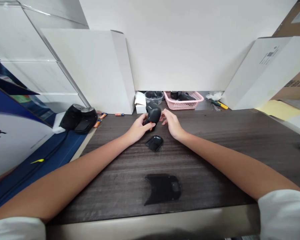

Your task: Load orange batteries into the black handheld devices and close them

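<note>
My left hand [141, 127] grips a black rounded device [154, 115] upright above the dark wooden table [205, 166]; an orange part shows by the thumb. Just right of the device is my right hand [170, 121], its fingers bent and a little apart, with nothing seen in it. A small black curved part [155, 143] lies on the table just below the hands. Closer to the front edge rests a flat black cover [163, 188] with one concave end.
Along the back stand a small white box [140, 102], a clear bowl [154, 97], a pink basket [183, 104] and a yellow-handled tool [222, 105]. Orange batteries [97, 123] and black devices [86, 120] are at the left. Large white boxes [90, 70] border the back.
</note>
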A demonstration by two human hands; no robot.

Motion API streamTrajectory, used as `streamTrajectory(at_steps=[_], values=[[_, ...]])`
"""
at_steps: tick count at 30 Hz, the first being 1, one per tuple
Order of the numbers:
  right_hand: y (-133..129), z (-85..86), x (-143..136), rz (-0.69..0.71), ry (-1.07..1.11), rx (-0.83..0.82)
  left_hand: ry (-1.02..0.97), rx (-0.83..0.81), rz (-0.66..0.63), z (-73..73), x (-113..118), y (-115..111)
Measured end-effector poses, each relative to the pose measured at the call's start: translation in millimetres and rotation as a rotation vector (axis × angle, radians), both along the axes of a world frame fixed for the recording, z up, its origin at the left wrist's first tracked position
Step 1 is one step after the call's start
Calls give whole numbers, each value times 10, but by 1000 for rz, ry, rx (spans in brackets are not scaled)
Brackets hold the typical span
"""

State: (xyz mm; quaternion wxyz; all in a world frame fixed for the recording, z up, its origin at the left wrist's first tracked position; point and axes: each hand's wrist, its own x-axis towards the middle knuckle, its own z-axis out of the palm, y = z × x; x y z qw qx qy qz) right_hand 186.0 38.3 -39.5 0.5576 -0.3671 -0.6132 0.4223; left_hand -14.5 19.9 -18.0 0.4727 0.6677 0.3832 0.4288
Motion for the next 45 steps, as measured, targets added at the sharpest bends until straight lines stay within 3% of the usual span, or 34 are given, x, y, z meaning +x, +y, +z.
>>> streamTrajectory(at_steps=[5,8,12,19,28,31,34,36,45], values=[[72,-54,10,-110,77,-57,-305,-384,-4,119,-63,30],[75,-60,13,-110,67,-63,-432,-515,-89,189,-140,37],[66,-55,4,-112,56,-73,-504,-607,-187,237,-212,47],[49,-61,-6,-77,47,-50,-580,-671,-197,254,-236,58],[-137,44,-44,-17,-237,207,-566,-650,-209,251,-213,59],[-157,41,-51,-174,-383,318,-512,-606,-168,214,-184,72],[-169,64,-13,-344,-526,467,-435,-548,-223,164,-143,71],[-191,104,23,-371,-605,575,-388,-517,-263,128,-116,63],[-293,250,-12,-192,-850,816,-255,-283,-150,-4,30,13]])
